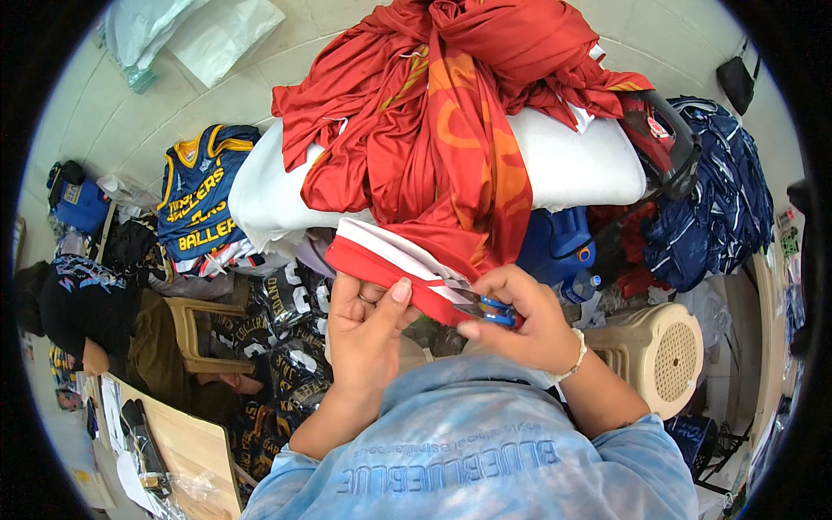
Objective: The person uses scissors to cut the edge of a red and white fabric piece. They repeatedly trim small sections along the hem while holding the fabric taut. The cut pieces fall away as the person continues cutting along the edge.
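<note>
My left hand (pixel 368 325) grips the edge of a red garment (pixel 390 173), thumb on top and fingers beneath. That edge is a folded red band (pixel 373 266) with a white inner face. In my right hand (pixel 530 314) is a small pair of scissors (pixel 496 312) with blue handles, its metal blades lying at the band's right end. Whether the blades are apart or closed on the fabric is hard to make out. The garment hangs toward me from a heap of shiny red cloth with orange and yellow markings.
The heap rests on a white padded board (pixel 585 165). A red and black clothes iron (pixel 663 134) stands at its right end, beside bundled navy jerseys (pixel 715 195). A beige stool (pixel 676 355) is at right, a blue jug (pixel 563 247) below the board. Someone in black (pixel 95 303) is at left.
</note>
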The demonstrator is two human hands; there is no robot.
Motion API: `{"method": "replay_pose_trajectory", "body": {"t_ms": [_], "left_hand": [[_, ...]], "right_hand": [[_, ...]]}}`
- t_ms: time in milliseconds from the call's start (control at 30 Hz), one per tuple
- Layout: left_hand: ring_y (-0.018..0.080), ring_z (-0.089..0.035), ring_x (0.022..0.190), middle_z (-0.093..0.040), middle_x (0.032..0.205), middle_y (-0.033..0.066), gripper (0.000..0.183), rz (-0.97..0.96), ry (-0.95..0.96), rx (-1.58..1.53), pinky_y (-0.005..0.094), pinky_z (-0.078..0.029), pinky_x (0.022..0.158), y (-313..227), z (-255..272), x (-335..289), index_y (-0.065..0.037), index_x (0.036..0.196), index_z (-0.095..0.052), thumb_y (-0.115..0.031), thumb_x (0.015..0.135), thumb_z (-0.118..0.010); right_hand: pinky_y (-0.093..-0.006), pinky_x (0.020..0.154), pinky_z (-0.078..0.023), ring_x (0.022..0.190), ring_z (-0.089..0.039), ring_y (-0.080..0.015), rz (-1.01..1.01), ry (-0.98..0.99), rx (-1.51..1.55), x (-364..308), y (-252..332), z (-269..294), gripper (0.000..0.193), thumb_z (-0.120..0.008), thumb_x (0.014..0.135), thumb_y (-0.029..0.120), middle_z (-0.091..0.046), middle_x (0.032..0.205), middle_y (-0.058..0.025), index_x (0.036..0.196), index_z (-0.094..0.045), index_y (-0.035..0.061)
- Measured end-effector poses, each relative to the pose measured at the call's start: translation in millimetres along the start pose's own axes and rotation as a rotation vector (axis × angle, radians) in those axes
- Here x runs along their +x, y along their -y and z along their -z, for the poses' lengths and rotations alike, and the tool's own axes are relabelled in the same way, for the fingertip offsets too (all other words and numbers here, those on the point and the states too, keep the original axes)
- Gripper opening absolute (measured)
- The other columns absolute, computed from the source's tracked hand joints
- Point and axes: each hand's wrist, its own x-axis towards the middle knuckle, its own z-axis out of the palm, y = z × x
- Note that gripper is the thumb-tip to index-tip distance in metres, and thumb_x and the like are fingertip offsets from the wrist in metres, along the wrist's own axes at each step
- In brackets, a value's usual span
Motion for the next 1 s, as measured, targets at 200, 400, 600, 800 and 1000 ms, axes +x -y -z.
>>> {"method": "replay_pose_trajectory", "body": {"t_ms": [200,400,600,800,1000], "left_hand": [[0.0212,-0.063,0.101,-0.062,0.110,0.0109,0.042,0.014,0.038,-0.003,0.0358,-0.056,0.086,-0.1,-1.4,-1.8,-0.003,0.130,-0.040,0.002,0.090,-0.054],[0.0221,-0.063,0.101,-0.062,0.109,0.0116,0.044,0.010,0.045,-0.014,0.0372,-0.055,0.086,1.0,-4.0,-3.0,-0.003,0.131,-0.038,0.003,0.091,-0.053],[0.0214,-0.065,0.097,-0.062,0.110,0.0129,0.046,0.032,0.040,0.042,0.0360,-0.058,0.079,2.6,-8.6,-7.0,-0.004,0.132,-0.038,0.001,0.089,-0.054],[0.0183,-0.064,0.096,-0.063,0.107,0.0115,0.042,0.051,0.027,0.068,0.0331,-0.057,0.081,2.7,-9.5,-9.7,-0.002,0.128,-0.041,0.002,0.089,-0.056],[0.0208,-0.066,0.094,-0.063,0.108,0.0138,0.043,0.028,0.037,0.078,0.0331,-0.059,0.077,3.4,-10.6,-8.6,-0.003,0.130,-0.040,0.001,0.090,-0.054]], "right_hand": [[-0.0276,0.059,-0.049,0.066,-0.064,-0.0175,0.078,-0.066,-0.201,-0.4,8.1,-4.4,0.032,-0.078,0.075,0.019,-0.065,0.077,-0.0096,0.094,-0.058,0.0022],[-0.0283,0.057,-0.050,0.064,-0.065,-0.0192,0.143,-0.097,-0.255,0.5,5.5,-3.3,0.031,-0.078,0.074,0.019,-0.065,0.078,-0.0104,0.093,-0.060,0.0021],[-0.0284,0.057,-0.050,0.065,-0.066,-0.0198,0.226,-0.133,-0.268,2.6,6.3,-4.3,0.032,-0.080,0.072,0.018,-0.066,0.078,-0.0108,0.092,-0.062,0.0018],[-0.0280,0.057,-0.051,0.065,-0.066,-0.0198,0.274,-0.143,-0.307,6.2,9.9,-4.4,0.031,-0.080,0.071,0.016,-0.066,0.078,-0.0111,0.092,-0.062,0.0012],[-0.0286,0.056,-0.050,0.063,-0.066,-0.0197,0.246,-0.148,-0.284,6.9,10.0,-4.4,0.030,-0.080,0.072,0.016,-0.066,0.076,-0.0111,0.091,-0.062,0.0009]]}}
